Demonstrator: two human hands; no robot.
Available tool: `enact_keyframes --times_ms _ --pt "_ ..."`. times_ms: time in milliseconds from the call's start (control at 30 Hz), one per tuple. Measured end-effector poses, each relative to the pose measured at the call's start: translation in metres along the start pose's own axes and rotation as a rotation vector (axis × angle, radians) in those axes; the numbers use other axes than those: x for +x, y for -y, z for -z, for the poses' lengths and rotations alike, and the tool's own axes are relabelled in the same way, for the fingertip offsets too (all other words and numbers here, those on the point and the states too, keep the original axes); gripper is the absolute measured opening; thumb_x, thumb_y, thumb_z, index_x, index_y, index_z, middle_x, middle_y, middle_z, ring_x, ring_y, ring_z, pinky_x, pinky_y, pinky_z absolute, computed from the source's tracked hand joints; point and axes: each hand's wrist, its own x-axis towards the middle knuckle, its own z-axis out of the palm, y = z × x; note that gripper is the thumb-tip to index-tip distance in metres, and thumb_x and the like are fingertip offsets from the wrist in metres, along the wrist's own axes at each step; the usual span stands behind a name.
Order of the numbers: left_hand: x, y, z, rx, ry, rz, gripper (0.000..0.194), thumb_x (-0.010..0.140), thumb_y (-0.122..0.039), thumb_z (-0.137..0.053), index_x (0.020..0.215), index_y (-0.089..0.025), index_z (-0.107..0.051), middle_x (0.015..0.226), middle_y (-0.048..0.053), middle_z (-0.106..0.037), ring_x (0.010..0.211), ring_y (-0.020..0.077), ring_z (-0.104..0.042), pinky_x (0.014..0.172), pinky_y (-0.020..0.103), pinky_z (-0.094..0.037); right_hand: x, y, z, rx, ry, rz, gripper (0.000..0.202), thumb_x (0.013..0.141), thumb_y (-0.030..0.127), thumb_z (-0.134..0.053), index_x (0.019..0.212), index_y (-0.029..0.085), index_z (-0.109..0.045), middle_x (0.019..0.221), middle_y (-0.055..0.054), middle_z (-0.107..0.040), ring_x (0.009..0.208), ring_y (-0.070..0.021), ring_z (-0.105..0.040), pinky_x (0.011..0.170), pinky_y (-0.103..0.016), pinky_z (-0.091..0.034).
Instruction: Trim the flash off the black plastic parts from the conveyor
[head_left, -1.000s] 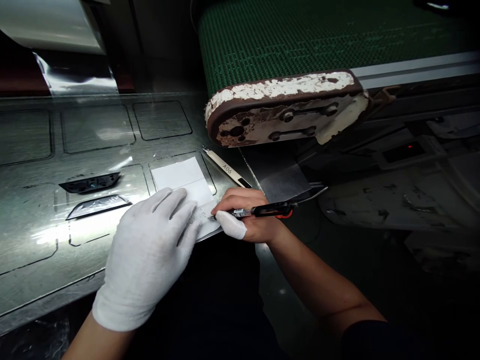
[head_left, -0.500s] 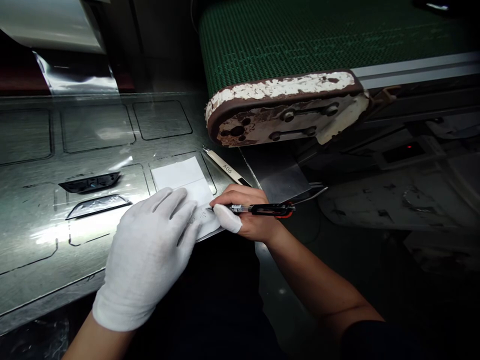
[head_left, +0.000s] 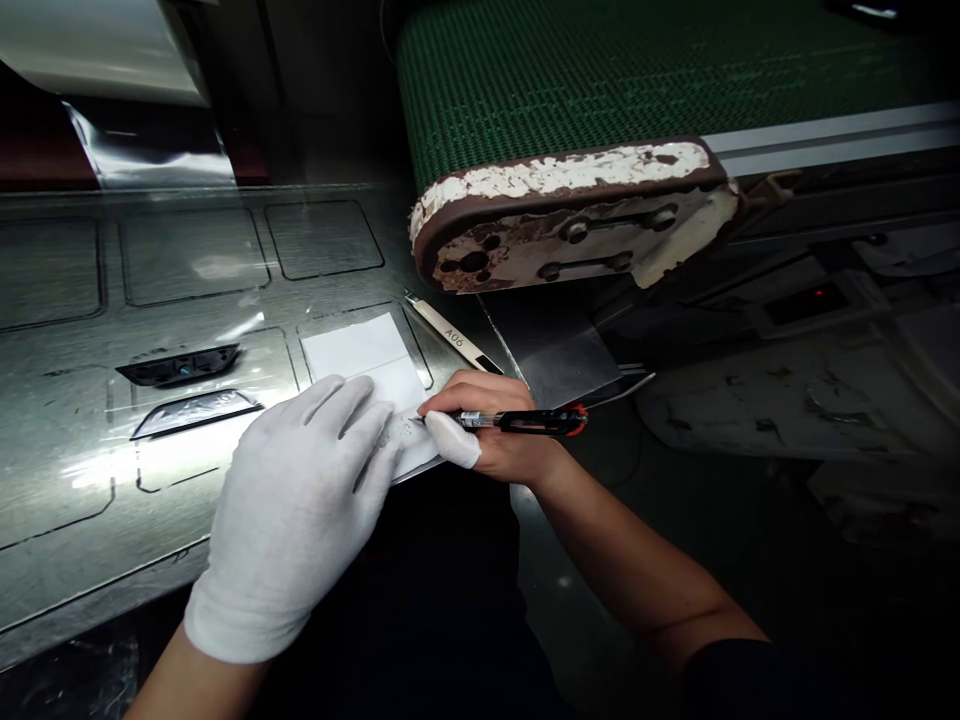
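White paper (head_left: 360,350) with small dark marks near its lower right lies on the metal table. My left hand (head_left: 300,480), in a white glove, rests flat over the paper's lower left with its fingers stretched out. A black pen (head_left: 517,421) is pinched in my right hand (head_left: 502,440), which is bare except for a white cover on the thumb. The pen's tip meets the paper beside my left fingertips. Just above my right hand lies a beige cutter knife (head_left: 452,332) marked A06.
Two dark trapezoid parts, a black one (head_left: 180,367) and a film-covered one (head_left: 196,412), lie left on the outlined metal table (head_left: 60,410). A green conveyor belt (head_left: 600,70) with a chipped end plate (head_left: 555,220) overhangs at upper right. Clear film (head_left: 161,145) hangs from a roll at upper left.
The pen has tilted slightly in my right hand, its back end dipping a little. My left hand and the paper stay in place.
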Motion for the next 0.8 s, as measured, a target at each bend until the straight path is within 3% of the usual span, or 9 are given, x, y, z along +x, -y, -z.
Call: enact_keyframes --times_ms 667,800 --pt "-0.0002 -0.0001 0.0007 0.003 -0.005 0.000 0.014 0.103 -0.031 -0.048 0.105 -0.022 -0.059 0.111 0.008 -0.064 0.102 0.0321 -0.057 0.084 0.049 -0.044 -0.0011 -0.0008 0.0012 0.010 -0.016 -0.030 0.008 0.092 0.020 -0.068 0.089 0.019 -0.076 0.081 -0.003 -0.074 0.070 -0.0135 -0.068 0.064 -0.027 -0.054" --pt "-0.0009 -0.0003 0.0000 0.006 -0.002 0.003 0.015 0.103 -0.032 -0.048 0.104 -0.022 -0.059 0.111 0.008 -0.064 0.102 0.0319 -0.058 0.083 0.049 -0.043 -0.0013 -0.0019 0.0020 0.059 -0.013 0.024 0.008 0.091 0.018 -0.069 0.091 0.018 -0.077 0.082 -0.003 -0.074 0.070 -0.0130 -0.068 0.064 -0.026 -0.055"
